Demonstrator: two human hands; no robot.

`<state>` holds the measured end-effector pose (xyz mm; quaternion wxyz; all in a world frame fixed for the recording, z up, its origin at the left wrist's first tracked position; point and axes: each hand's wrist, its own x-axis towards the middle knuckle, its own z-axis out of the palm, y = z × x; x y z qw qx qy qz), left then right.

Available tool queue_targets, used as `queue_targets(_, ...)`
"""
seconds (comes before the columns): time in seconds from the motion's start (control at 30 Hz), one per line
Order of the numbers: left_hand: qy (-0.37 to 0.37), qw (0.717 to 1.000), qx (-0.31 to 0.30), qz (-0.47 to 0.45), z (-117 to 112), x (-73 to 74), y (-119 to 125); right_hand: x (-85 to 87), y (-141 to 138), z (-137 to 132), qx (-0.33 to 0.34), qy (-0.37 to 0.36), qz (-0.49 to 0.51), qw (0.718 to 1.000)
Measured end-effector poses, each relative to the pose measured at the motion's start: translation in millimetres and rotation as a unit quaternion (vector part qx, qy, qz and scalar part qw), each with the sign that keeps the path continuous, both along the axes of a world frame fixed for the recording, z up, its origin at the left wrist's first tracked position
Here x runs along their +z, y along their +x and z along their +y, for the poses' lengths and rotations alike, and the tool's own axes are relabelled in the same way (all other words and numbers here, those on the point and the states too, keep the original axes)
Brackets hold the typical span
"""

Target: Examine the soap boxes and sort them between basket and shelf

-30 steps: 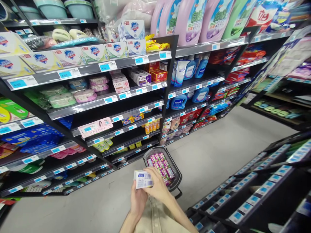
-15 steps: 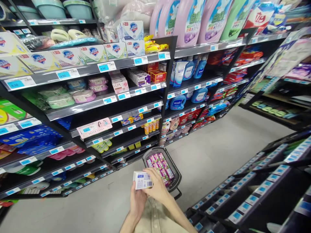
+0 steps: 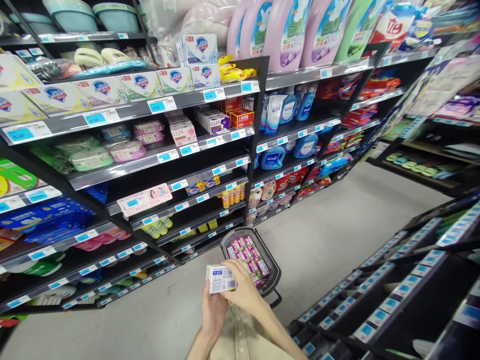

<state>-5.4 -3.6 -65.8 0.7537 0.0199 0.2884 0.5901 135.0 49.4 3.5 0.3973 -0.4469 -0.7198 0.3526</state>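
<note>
A small white soap box (image 3: 221, 281) with blue print and a barcode is held up in front of my body. My left hand (image 3: 214, 309) grips it from below, with the thumb against its left end. Wrapped over the top and right end is my right hand (image 3: 244, 286), whose fingertips are partly hidden. Beyond the hands, a dark grey shopping basket (image 3: 275, 262) stands on the floor. Several purple-and-pink boxes (image 3: 247, 252) lie in it side by side, and my right hand covers part of them from view.
A shelf unit (image 3: 210, 142) runs along the left and ahead, stocked with soap boxes (image 3: 140, 86), detergent bottles (image 3: 287, 37) and blue bottles (image 3: 273, 158). Another rack (image 3: 378, 312) with price tags flanks the right. Grey floor (image 3: 330, 215) stretches down the aisle between them.
The camera view has shifted slightly, so the shelves sit a little further left. Both hands keep the same hold on the soap box.
</note>
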Motion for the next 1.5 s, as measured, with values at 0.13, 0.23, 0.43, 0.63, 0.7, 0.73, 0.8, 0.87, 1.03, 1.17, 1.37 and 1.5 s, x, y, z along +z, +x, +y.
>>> queue_targets(0.13, -0.014, 1.000, -0.003, 0.005, 0, 11.7, 1, -1.4, 0, -1, 0.002, 0.001, 0.001, 1.000)
queue_targets(0.23, -0.023, 1.000, -0.009, 0.007, 0, 24.3, 1, -4.6, 0, -1, 0.003, 0.002, 0.000, 1.000)
queue_targets(0.43, -0.022, 1.000, -0.019, 0.005, 0, 33.7, -1, -5.2, -1, -1, -0.003, 0.003, -0.005, 1.000)
queue_targets(0.63, -0.022, 0.999, -0.023, 0.006, 2, 33.4, 1, 4.1, -1, 0, -0.003, -0.008, 0.007, 1.000)
queue_targets(0.7, -0.021, 0.999, -0.024, 0.011, 3, 34.9, 1, 5.6, 0, 0, 0.000, -0.010, 0.010, 1.000)
queue_targets(0.73, -0.019, 0.999, -0.024, 0.013, 3, 35.9, 2, 5.9, 1, 0, 0.000, -0.011, 0.010, 1.000)
queue_targets(0.8, -0.018, 0.999, -0.023, 0.017, 4, 37.7, 2, 6.0, 2, 1, -0.002, -0.013, 0.009, 1.000)
queue_targets(0.87, -0.020, 0.999, -0.023, 0.024, 4, 39.2, 3, 5.7, 2, 1, -0.005, -0.013, 0.008, 1.000)
queue_targets(1.03, 0.012, 0.992, 0.016, 0.126, 13, 49.0, 9, 1.7, -1, -1, -0.059, 0.029, 0.025, 0.998)
queue_targets(1.17, 0.097, 0.928, 0.091, 0.349, 30, 72.8, 15, -7.5, -1, -1, -0.103, 0.053, 0.077, 0.990)
queue_targets(1.37, 0.161, 0.803, 0.172, 0.548, 39, 101.4, 18, -21.4, 1, 0, -0.123, -0.021, 0.144, 0.982)
queue_targets(1.5, 0.179, 0.760, 0.176, 0.599, 37, 104.6, 19, -24.9, -2, -1, -0.114, -0.052, 0.171, 0.977)
